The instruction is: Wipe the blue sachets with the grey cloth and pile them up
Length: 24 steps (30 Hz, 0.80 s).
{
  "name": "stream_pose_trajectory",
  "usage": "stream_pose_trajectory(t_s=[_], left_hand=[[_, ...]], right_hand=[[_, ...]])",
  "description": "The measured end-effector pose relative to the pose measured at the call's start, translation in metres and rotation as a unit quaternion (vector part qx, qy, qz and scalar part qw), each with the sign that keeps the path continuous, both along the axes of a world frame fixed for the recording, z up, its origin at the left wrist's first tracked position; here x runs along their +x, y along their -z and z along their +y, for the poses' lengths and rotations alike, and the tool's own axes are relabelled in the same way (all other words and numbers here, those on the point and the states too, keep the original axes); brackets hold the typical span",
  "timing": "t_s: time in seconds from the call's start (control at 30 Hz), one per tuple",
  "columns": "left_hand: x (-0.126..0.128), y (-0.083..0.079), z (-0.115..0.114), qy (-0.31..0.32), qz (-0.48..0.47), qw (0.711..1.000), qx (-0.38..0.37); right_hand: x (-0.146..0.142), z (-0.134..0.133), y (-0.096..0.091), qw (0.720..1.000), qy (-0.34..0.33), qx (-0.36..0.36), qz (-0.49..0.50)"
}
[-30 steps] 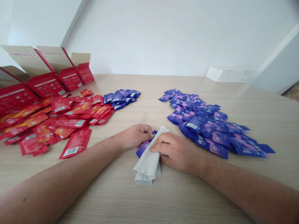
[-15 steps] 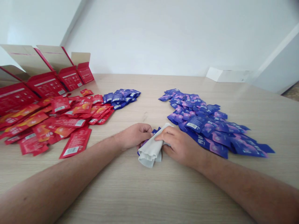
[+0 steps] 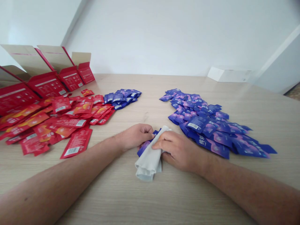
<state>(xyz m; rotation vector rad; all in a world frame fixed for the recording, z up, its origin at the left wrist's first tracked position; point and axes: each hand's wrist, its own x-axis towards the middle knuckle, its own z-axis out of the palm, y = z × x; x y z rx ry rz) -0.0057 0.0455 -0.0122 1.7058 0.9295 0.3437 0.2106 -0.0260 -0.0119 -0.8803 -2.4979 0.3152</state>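
From my remote view, nearest is a folded white ribbed cloth (image 3: 147, 164), pinched between the thumb and fingers of the right hand (image 3: 179, 150). It partly covers a purple sachet (image 3: 143, 147), whose far left edge I see the left hand (image 3: 137, 137) gripping with curled fingers; I can't tell whether that sachet touches the wood-grain table (image 3: 178, 200). Beyond, red sachets (image 3: 70, 123) spread to my left and more purple sachets (image 3: 217, 134) to my right. Farther, a small heap of blue sachets (image 3: 120, 97) adjoins the red ones. Open red cartons (image 3: 70, 78) stand behind them; a white box (image 3: 231, 75) sits by the wall (image 3: 154, 37).
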Motion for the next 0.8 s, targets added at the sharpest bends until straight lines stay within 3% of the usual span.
stream_pose_trajectory(t_s=[0.07, 0.23, 0.43, 0.67, 0.8], left_hand=[[0.0, 0.001, 0.001, 0.002, -0.001, 1.0, 0.003], [0.0, 0.002, 0.0, -0.005, 0.004, 1.0, -0.024], [-0.002, 0.008, 0.004, -0.011, -0.024, 0.999, 0.02], [-0.002, 0.01, 0.005, -0.029, -0.039, 0.998, -0.03], [-0.009, -0.008, 0.007, -0.025, 0.012, 0.998, 0.05]], right_hand=[[0.0, 0.0, 0.001, 1.0, -0.007, 0.0, 0.001], [0.002, 0.003, 0.001, 0.998, 0.059, 0.003, 0.008], [-0.002, -0.005, -0.006, 0.999, -0.042, -0.007, -0.03], [0.008, 0.011, 0.005, 0.99, 0.107, 0.018, 0.085], [0.009, 0.014, 0.001, 0.973, 0.161, 0.016, 0.164]])
